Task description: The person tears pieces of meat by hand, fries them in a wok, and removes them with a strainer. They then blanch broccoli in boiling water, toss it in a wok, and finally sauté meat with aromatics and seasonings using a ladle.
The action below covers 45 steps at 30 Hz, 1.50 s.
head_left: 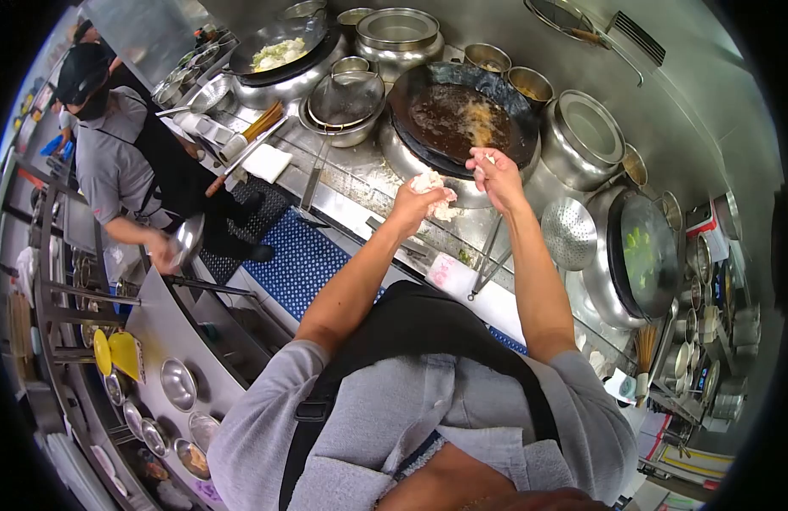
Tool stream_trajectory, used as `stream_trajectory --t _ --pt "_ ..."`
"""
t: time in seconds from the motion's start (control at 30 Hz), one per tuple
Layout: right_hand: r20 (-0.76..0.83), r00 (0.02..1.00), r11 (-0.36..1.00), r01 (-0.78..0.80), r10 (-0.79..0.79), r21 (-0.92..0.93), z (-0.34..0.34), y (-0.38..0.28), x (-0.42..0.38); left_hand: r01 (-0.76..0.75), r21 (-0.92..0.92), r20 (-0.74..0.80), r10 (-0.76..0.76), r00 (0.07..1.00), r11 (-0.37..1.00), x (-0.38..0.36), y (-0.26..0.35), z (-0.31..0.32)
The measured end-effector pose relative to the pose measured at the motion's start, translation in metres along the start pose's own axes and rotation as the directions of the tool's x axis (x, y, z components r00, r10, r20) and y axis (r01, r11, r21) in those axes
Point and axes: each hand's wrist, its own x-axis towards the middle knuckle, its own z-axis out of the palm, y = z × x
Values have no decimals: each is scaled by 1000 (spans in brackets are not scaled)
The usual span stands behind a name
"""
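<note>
A clump of pale, battered-looking pieces (429, 184) lies in my left hand (413, 207), its fingers curled round them, just in front of the wok's near rim. My right hand (498, 180) is beside it at the rim, fingers pinched on a small pale piece (489, 159). Beyond both hands sits a large black wok (402, 94) of dark oil (436, 115). Golden bits and foam (479, 121) float in the oil on its right side.
A perforated ladle (569, 233) and a wok with green vegetables (639, 255) are at the right. Back left are a strainer on a pot (346, 100) and a wok with pale food (279, 55). A co-worker (126, 162) stands at the left holding a metal bowl (188, 241).
</note>
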Motion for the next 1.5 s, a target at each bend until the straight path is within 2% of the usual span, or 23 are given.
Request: stream_trajectory --t 0.1,0.13,0.17,0.23,0.27,0.3,0.37,0.47,0.5,0.53,0.57,0.63,0.67,0.77,0.8,0.9,0.93,1.03,1.13,1.23,1.33,1.43,1.5 --pt "-50 998 961 -43 30 -272 4 -3 3 15 11 5 -15 1000 1000 -2 2 2" --pt "-79 976 827 129 -204 -547 6 6 11 31 13 8 -31 999 999 -3 4 4" --pt "-65 959 686 148 -275 -712 3 5 16 49 16 11 -49 999 999 -4 5 6" --pt "-3 918 320 135 -396 -938 -5 1 23 48 -12 25 -48 999 999 -2 3 9" --pt "-52 946 255 34 -321 -966 -17 -5 29 41 -15 33 -41 999 999 -2 0 10" --pt "92 890 143 173 -447 -975 -45 4 41 35 -20 40 -35 999 999 -2 -2 10" --pt "170 755 -24 201 -633 -979 -98 20 66 87 -74 69 -82 994 993 -3 0 9" --pt "183 875 139 271 -449 -953 -114 -4 46 155 -210 154 -124 980 965 5 5 6" --pt "141 960 358 224 -243 -906 -100 -15 27 187 -262 189 -140 972 947 6 3 6" --pt "135 991 551 123 -20 -825 -71 -28 4 180 -225 144 -150 978 958 8 1 10" --pt "164 966 699 -23 199 -715 -46 -28 -14 145 -187 112 -125 986 972 9 -3 13" --pt "236 927 885 -169 292 -434 -23 -7 -36 77 -100 59 -71 996 992 14 -11 20" --pt "216 953 928 -129 213 -349 -11 -3 -43 28 -84 73 -22 997 996 24 -25 16" --pt "86 990 955 -84 113 -284 -32 35 -26 -45 192 -27 51 998 980 27 -30 16" --pt "71 996 971 -32 51 -237 -23 30 -33 -44 132 -27 48 999 990 28 -30 18" --pt "84 996 932 39 -10 -361 -22 34 -36 -54 176 30 49 998 983 29 -35 18" --pt "57 998 942 25 -6 -333 -24 34 -37 -85 226 30 81 996 970 30 -38 18" --pt "-5 1000 967 -19 18 -252 -29 31 -38 -115 214 -17 121 993 970 28 -36 21" --pt "35 999 989 39 -34 -144 -16 28 -45 -16 215 -32 24 999 976 27 -27 20" --pt "30 999 936 51 -43 -349 -12 38 -39 -61 181 20 59 998 982 29 -34 18" --pt "59 998 971 43 -30 -236 -18 28 -40 -100 219 -49 113 992 971 31 -27 17" --pt "63 998 991 38 -30 -127 -20 23 -44 -149 129 -36 155 987 980 34 -23 17" --pt "64 998 994 12 -5 -113 -21 20 -45 -99 103 -18 101 995 990 31 -18 13"
